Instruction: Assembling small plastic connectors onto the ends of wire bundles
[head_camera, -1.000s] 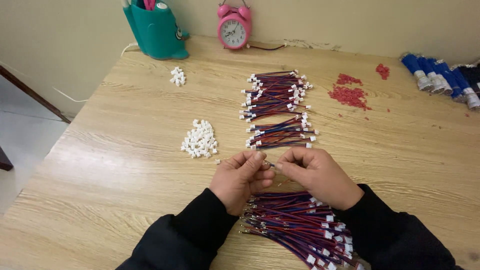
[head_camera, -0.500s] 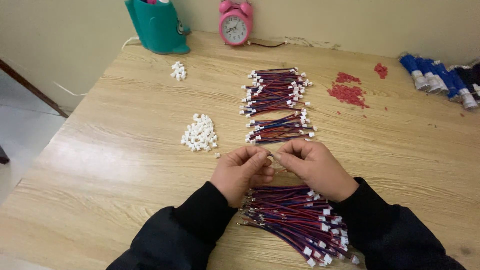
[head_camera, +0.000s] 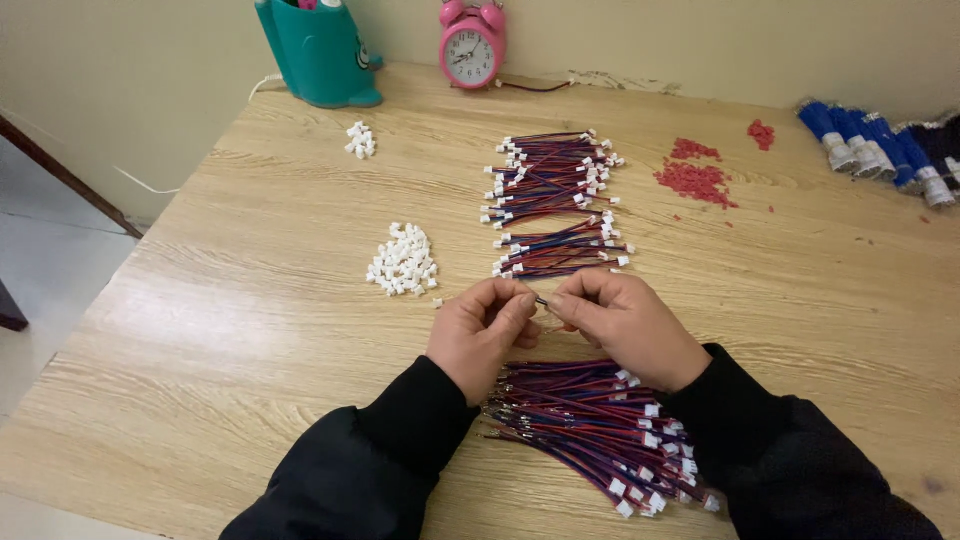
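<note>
Head view: left hand (head_camera: 482, 335) and right hand (head_camera: 625, 325) meet fingertip to fingertip above the wooden table (head_camera: 250, 330), both pinching a thin wire end (head_camera: 541, 301) between them. Just below lies a bundle of red-and-blue wires (head_camera: 590, 425). Beyond sit finished wire rows (head_camera: 553, 185), a white connector pile (head_camera: 404, 261), and red bits (head_camera: 695, 178).

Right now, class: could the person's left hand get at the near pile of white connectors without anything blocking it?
Probably yes. The left hand sits just beside the white connectors, with only bare table between; it is busy pinching a wire, though.
</note>
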